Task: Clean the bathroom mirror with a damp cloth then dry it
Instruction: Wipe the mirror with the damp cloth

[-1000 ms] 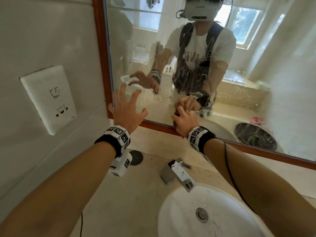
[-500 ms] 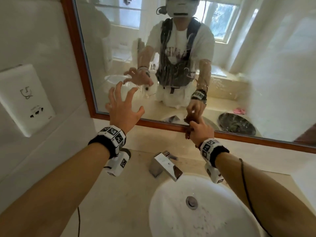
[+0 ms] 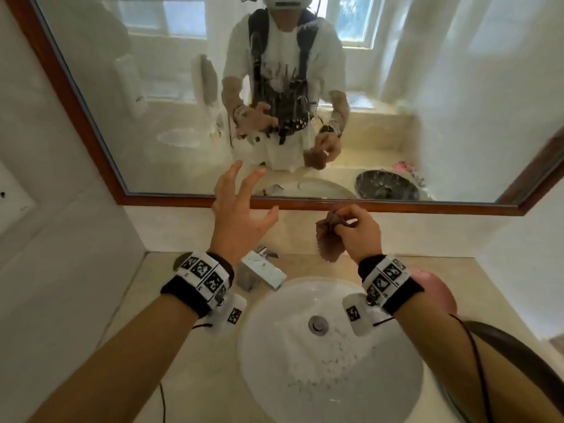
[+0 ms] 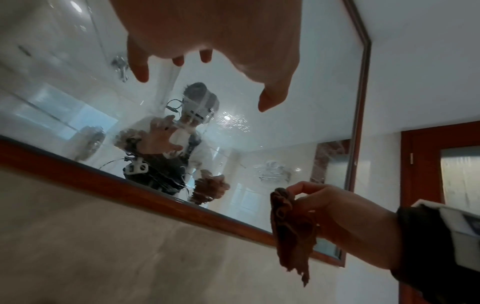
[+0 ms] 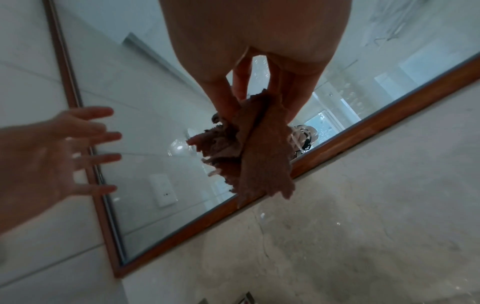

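A wood-framed mirror (image 3: 183,111) hangs on the wall above the basin. My right hand (image 3: 355,232) pinches a small brown cloth (image 3: 329,242) by its top, so it dangles just below the mirror's lower frame (image 3: 396,207). In the right wrist view the cloth (image 5: 262,156) hangs from my thumb and fingers in front of the glass (image 5: 155,144). My left hand (image 3: 241,215) hovers with fingers spread near the lower frame, holding nothing; the left wrist view shows its fingertips (image 4: 141,74) apart from the glass, and the cloth (image 4: 293,232) off to the right.
A white round basin (image 3: 329,346) with a chrome tap (image 3: 262,273) sits directly below my hands in a beige counter (image 3: 146,315). A pink object (image 3: 433,288) lies at the basin's right. A white wall socket (image 3: 12,203) is far left.
My right hand came away from the mirror's lower edge and down, the cloth now hanging loose. My left hand shifted right toward the centre. The view tilted down over the basin.
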### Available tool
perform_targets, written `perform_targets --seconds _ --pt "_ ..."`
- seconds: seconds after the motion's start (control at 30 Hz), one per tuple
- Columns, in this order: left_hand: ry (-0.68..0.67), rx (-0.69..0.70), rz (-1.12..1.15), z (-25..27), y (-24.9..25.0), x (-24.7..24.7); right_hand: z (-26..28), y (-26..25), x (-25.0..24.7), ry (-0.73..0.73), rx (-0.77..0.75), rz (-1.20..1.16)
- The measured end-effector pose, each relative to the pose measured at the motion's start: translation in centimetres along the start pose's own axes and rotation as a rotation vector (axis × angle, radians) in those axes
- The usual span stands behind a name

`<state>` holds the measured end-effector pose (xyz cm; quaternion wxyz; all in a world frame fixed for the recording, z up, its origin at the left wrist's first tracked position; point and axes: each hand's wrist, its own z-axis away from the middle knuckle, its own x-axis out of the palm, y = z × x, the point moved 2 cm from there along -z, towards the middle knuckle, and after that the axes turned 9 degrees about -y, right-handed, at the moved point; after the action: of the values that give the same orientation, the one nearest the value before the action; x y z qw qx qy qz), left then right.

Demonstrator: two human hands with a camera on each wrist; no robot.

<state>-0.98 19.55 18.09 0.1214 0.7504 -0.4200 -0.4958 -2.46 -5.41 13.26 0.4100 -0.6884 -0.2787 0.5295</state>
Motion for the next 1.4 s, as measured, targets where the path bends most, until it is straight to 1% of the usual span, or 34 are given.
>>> perform_targets --seconds 0.1,0.2,0.3,0.4,0.5,0.57,0.63,0.73,0.8,0.87,0.97,1.2,1.33,1.4 --pt "-0.048 0.026 0.047 0.8 2.3 3.0 1.9 1.6 -1.8 0.01 0.021 -0.066" --pt "-0.098 0.013 0.095 1.9 4.5 6.2 3.8 3.4 -3.7 -0.013 0.042 -0.136" --pt "-0.137 0.005 0.1 2.9 6.6 9.2 5.1 6.6 -5.7 -0.026 0.079 -0.191" --pt "-0.163 -0.007 0.109 4.0 8.4 12.1 7.2 7.8 -9.0 -0.017 0.119 -0.237" --pt "-0.22 -0.041 0.116 5.5 10.3 14.9 8.6 10.6 -12.1 -0.011 0.178 -0.15" --pt "-0.244 -0.054 0.098 6.1 10.7 16.0 8.7 12.3 -12.7 -0.009 0.182 -0.144" --pt "-0.248 -0.053 0.083 6.5 11.2 17.1 8.7 13.8 -13.4 0.001 0.182 -0.123" --pt "-0.212 -0.041 0.032 7.0 11.8 18.9 8.9 15.3 -14.6 0.002 0.165 -0.105" --pt "-0.185 -0.068 0.005 7.2 11.8 19.7 8.7 16.4 -14.8 -0.018 0.159 -0.11" --pt "-0.179 -0.13 -0.006 7.4 11.8 20.3 8.2 17.6 -14.5 -0.048 0.178 -0.142" --pt "-0.218 -0.201 -0.02 8.2 11.7 21.0 7.5 18.5 -13.8 -0.071 0.215 -0.177" --pt "-0.315 -0.226 -0.055 7.9 9.5 22.2 5.4 18.5 -12.2 -0.144 0.3 -0.112" --pt "-0.322 -0.211 -0.079 6.9 7.6 23.3 3.5 18.5 -10.1 -0.172 0.336 -0.045" --pt "-0.329 -0.229 -0.08 6.5 6.8 23.9 2.5 18.7 -9.2 -0.182 0.353 -0.007"
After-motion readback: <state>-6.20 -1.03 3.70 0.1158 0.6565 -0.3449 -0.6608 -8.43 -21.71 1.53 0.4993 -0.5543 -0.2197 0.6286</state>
